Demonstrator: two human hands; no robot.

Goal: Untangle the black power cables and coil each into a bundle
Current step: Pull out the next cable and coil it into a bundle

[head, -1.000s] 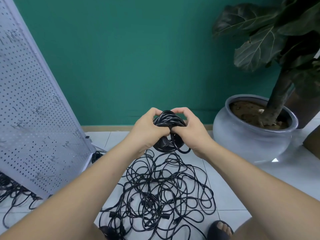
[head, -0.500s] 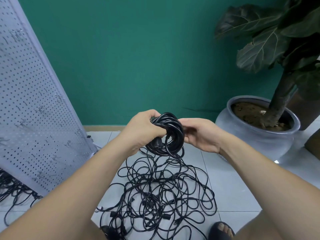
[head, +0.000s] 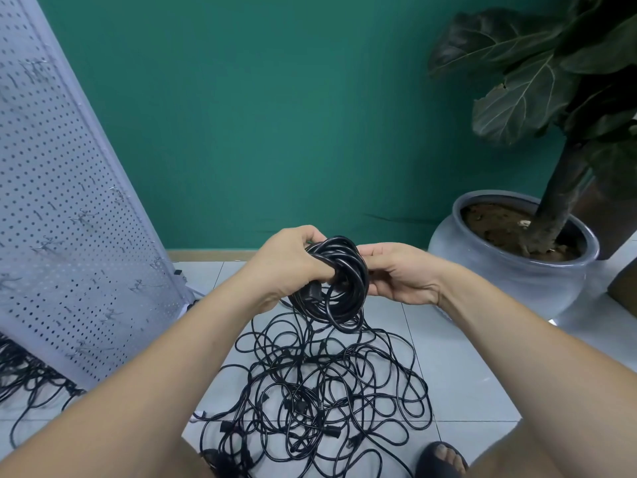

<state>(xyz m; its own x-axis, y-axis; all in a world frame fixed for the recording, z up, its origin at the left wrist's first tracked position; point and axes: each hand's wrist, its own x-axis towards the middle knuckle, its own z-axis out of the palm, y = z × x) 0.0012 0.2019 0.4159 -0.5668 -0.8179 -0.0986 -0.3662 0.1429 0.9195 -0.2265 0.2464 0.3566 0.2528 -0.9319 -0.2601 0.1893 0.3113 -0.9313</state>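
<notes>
Carefully now: the coiled power cable (head: 341, 281) is bound by nothing but your left hand (head: 289, 267). If that grip slackens, the springy loops are likely to fan open, drop into the tangle of black cables (head: 327, 384) on the tiled floor (head: 465, 357) straight below, and knot up with it. The lowest loop hangs loose under your hand, just above the far edge of that tangle. I cannot tell whether a strand runs down into it; if one does, a pull would drag the pile along. Your left fingers curl through the middle of the coil and clamp its left side, with the plug (head: 312, 293) just beneath your knuckles. Your right hand (head: 400, 274) is loosely bent, thumb and fingertips resting against the coil's right rim, gripping nothing.
</notes>
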